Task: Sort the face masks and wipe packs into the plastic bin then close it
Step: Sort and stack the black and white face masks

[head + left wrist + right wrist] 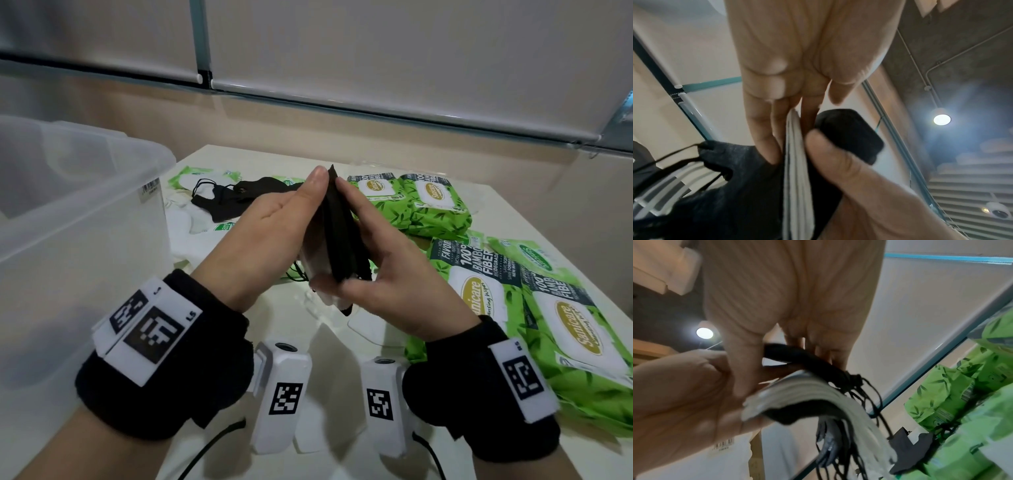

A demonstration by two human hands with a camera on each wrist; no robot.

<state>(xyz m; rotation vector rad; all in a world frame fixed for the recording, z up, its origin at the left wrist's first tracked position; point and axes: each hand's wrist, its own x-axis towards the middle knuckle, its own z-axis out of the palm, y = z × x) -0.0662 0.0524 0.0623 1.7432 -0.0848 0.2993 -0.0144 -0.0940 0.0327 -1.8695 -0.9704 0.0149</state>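
A stack of black and white face masks (337, 233) stands on edge between my two hands, above the table. My left hand (301, 198) presses flat against its left side with straight fingers. My right hand (363, 246) holds the right side, thumb curled under the lower end. Ear loops dangle below the stack (818, 391). In the left wrist view the white mask edges (795, 178) lie beside my left fingers (764, 138). A clear plastic bin (102, 192) stands open at the left. A loose black mask (239, 198) lies beyond my hands.
Several green wipe packs (435, 202) cover the right side of the white table (342, 356), the nearest (565, 329) beside my right wrist. White masks (185, 219) and small wipe packs (191, 174) lie by the bin. Clear wrappers (370, 325) lie under my hands.
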